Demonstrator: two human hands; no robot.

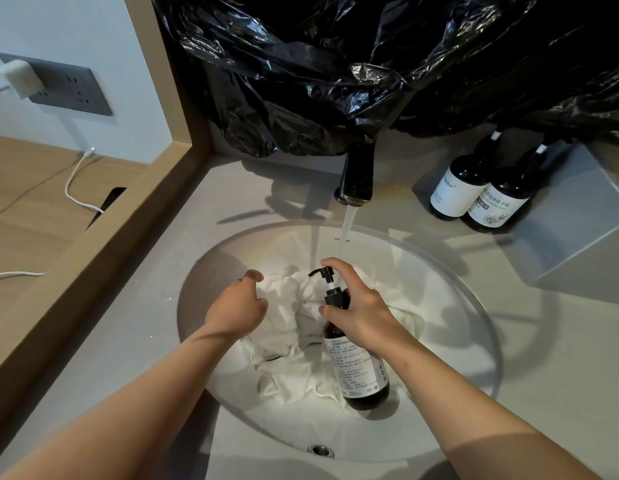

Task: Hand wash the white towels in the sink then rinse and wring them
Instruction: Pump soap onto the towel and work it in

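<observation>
White towels (287, 344) lie crumpled in the round white sink (453, 282). Water runs from the black faucet (356, 174) down into the basin behind my hands. My right hand (360, 306) grips the neck of a dark pump bottle (360, 368) held above the towels, with the index finger on top of the pump head. My left hand (238, 306) hovers over the left side of the towels, fingers curled downward toward the cloth; whether it grips the cloth is hidden.
Two more dark bottles (474, 192) stand at the back right of the grey counter (560, 358), beside a grey box (578, 230). Black plastic sheeting (370, 64) hangs over the wall behind the faucet. A wooden ledge (93, 265), a wall socket (58, 84) and white cables are at the left.
</observation>
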